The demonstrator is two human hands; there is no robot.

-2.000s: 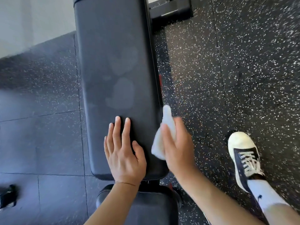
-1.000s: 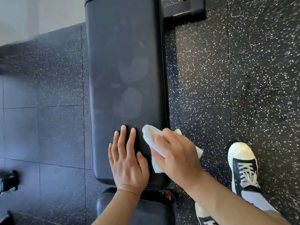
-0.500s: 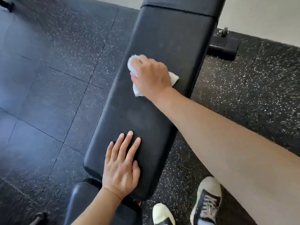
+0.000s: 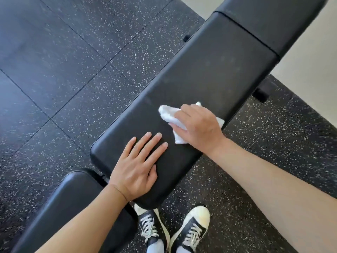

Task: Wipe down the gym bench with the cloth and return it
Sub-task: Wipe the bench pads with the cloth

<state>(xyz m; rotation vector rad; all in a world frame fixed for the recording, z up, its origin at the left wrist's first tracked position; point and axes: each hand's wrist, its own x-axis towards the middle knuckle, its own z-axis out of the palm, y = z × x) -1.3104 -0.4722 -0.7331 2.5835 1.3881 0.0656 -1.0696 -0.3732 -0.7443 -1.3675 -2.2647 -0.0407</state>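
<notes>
A long black padded gym bench [image 4: 209,73] runs from the bottom left up to the top right. Its long back pad has a smooth, soft top. This pad is the desk here.

The right hand [image 4: 197,125] lies on a small white crumpled cloth [image 4: 168,114]. The fingers bend down over the cloth and press it flat on the desk, so this grip is closed on the cloth. The cloth sits about in the middle of the long pad, close to its right edge. Bits of white cloth poke out past the fingers on the left and past the hand on the right.

The left hand [image 4: 136,165] rests flat on the near end of the same pad. Its fingers are straight and spread a little, so this grip is open and holds nothing. The two hands are near each other but do not touch.

A shorter black seat pad [image 4: 73,207] sits at the bottom left, just beside the long pad. Two black and white lace-up shoes [image 4: 191,229] stand on the dark speckled rubber floor [image 4: 73,61] below the bench.
</notes>
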